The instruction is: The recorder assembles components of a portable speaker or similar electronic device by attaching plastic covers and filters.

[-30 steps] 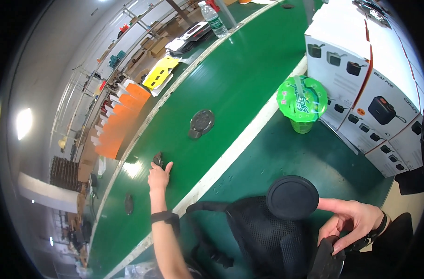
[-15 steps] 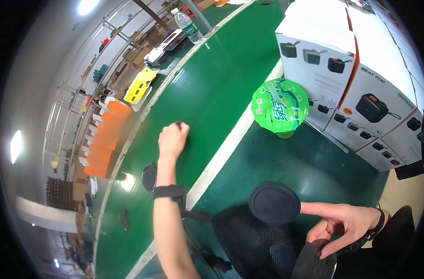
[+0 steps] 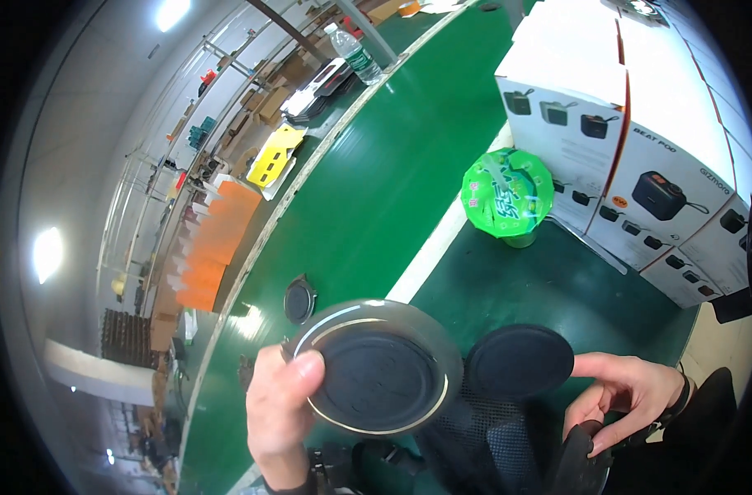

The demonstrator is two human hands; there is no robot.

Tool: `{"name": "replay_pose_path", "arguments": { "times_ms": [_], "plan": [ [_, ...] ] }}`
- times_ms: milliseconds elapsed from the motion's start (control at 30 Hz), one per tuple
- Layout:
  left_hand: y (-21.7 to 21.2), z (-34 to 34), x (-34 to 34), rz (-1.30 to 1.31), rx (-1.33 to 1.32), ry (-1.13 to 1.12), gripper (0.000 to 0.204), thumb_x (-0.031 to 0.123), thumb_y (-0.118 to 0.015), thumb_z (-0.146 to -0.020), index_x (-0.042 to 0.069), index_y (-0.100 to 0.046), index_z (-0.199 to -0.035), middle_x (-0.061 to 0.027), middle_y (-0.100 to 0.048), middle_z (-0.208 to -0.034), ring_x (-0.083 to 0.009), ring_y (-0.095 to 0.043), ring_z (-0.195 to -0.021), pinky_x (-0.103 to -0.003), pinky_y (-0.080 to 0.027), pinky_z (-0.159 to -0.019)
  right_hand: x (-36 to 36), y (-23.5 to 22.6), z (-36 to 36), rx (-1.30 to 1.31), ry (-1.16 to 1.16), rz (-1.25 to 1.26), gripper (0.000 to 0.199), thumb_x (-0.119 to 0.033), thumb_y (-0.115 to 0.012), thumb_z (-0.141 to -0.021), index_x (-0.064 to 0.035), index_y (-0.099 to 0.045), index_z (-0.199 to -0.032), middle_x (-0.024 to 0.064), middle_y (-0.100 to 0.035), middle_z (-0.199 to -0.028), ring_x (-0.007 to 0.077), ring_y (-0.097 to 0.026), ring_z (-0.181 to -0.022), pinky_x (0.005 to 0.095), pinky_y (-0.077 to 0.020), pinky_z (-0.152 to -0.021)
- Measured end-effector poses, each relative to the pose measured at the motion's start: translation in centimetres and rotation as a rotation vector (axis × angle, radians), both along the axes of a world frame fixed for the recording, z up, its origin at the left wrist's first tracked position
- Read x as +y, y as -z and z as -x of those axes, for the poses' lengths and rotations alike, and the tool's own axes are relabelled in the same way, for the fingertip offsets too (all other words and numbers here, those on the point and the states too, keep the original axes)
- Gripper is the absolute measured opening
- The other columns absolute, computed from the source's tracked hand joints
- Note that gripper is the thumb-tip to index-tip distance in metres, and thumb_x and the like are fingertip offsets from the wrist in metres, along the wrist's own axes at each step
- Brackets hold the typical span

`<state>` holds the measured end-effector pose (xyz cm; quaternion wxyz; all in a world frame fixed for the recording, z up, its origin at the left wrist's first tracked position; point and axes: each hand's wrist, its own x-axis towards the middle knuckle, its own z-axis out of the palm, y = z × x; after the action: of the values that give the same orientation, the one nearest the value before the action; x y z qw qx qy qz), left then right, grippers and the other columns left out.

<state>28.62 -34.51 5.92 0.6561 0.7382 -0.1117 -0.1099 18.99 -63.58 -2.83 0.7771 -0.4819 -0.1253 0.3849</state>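
Note:
Close in front, my left hand point(image 3: 281, 404) grips the rim of a round black part point(image 3: 384, 379) with a glossy edge, thumb on its face. Beside it, a second, matte black disc point(image 3: 520, 363) stands over a black mesh item point(image 3: 467, 437); the index finger of my right hand point(image 3: 628, 392) reaches its edge. The thumb and other fingers of that hand pinch a dark curved piece point(image 3: 581, 462), partly cut off by the lower edge. Farther off, a similar small round part point(image 3: 299, 299) lies on the green belt point(image 3: 376, 190).
White printed boxes point(image 3: 673, 157) are stacked at the right. Next to them stands a cup with a green film lid point(image 3: 508, 194). Across the belt are a water bottle point(image 3: 355, 56), yellow sheets point(image 3: 275, 157) and orange cartons point(image 3: 219, 239). A pale strip edges the dark green tabletop point(image 3: 475, 285).
My left hand has come back from over the belt toward me and now holds up the glossy-rimmed round part. The right hand keeps its grip. The view has shifted slightly.

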Motion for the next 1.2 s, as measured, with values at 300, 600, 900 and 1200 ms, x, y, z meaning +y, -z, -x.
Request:
{"name": "replay_pose_path", "arguments": {
  "times_ms": [300, 600, 900, 1200],
  "plan": [
    [-0.3, -0.1, -0.9, 0.168, 0.139, 0.176, 0.044, 0.019, -0.048, -0.081, -0.016, -0.05, -0.107, -0.0206, -0.059, -0.101, -0.0217, -0.058, -0.089, -0.03, -0.045, -0.077, -0.6, 0.7, 0.2, -0.078, 0.021, -0.114, 0.086, 0.014, -0.057, -0.077, -0.0071, 0.0, -0.138, 0.0262, -0.057, -0.099, 0.0239, -0.058, -0.085, 0.0297, -0.0475, -0.072],
    [0.5, -0.8, -2.4, -0.441, -0.184, 0.143, 0.04, -0.006, -0.065, -0.07, -0.008, -0.053, -0.108, -0.0152, -0.062, -0.1, -0.0192, -0.059, -0.093, -0.031, -0.045, -0.085, 0.6, 1.4, 0.0, -0.509, 0.202, -0.016, 0.063, 0.006, -0.057, -0.08, -0.0063, -0.02, -0.129, 0.0215, -0.061, -0.095, 0.0278, -0.062, -0.085, 0.0323, -0.0501, -0.07],
    [1.9, 0.3, -2.7, -1.012, -1.921, -0.05, 0.008, 0.005, -0.049, -0.084, 0.003, -0.047, -0.09, -0.0109, -0.062, -0.089, -0.0234, -0.059, -0.086, -0.037, -0.046, -0.076, 0.4, 2.0, -0.1, -1.52, 0.914, 0.493, 0.019, 0.004, -0.05, -0.07, -0.0057, -0.057, -0.085, 0.0083, -0.067, -0.082, 0.022, -0.065, -0.078, 0.0357, -0.0507, -0.073],
    [1.9, -0.3, -2.3, -0.763, -2.074, -0.043, 0.008, -0.002, -0.062, -0.071, 0.0, -0.055, -0.076, -0.0098, -0.054, -0.088, -0.0236, -0.053, -0.082, -0.036, -0.049, -0.07, -0.1, -0.1, 0.4, -1.529, 0.955, 0.651, 0.012, -0.024, -0.054, -0.08, -0.0153, -0.061, -0.082, 0.0023, -0.066, -0.086, 0.0179, -0.063, -0.08, 0.0319, -0.046, -0.075]
  ]
}}
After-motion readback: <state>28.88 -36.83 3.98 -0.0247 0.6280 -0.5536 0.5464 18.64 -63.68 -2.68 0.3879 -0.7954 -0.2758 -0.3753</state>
